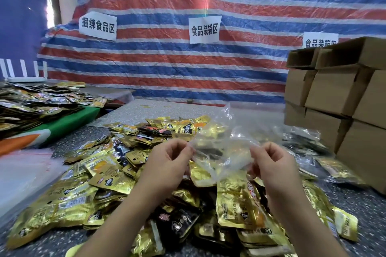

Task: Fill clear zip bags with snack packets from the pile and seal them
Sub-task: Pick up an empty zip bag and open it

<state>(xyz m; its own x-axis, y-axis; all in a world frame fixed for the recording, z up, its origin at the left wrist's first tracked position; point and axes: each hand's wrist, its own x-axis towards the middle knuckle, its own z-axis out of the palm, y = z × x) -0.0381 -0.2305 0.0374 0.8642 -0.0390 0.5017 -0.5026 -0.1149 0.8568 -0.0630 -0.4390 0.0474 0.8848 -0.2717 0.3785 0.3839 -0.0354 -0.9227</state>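
Note:
A clear zip bag [221,148] hangs in the air between my two hands, above a large pile of gold and black snack packets [108,173] spread over the speckled table. My left hand [169,162] pinches the bag's left edge with curled fingers. My right hand [271,162] pinches its right edge the same way. The bag looks empty and crumpled, and its upper part sticks up behind my hands.
Filled clear bags [325,165] lie at the right, in front of stacked cardboard boxes [338,94]. A stack of flat empty bags [23,171] lies at the left edge. More packets [35,104] cover a green cloth at far left. A striped tarp [188,64] hangs behind.

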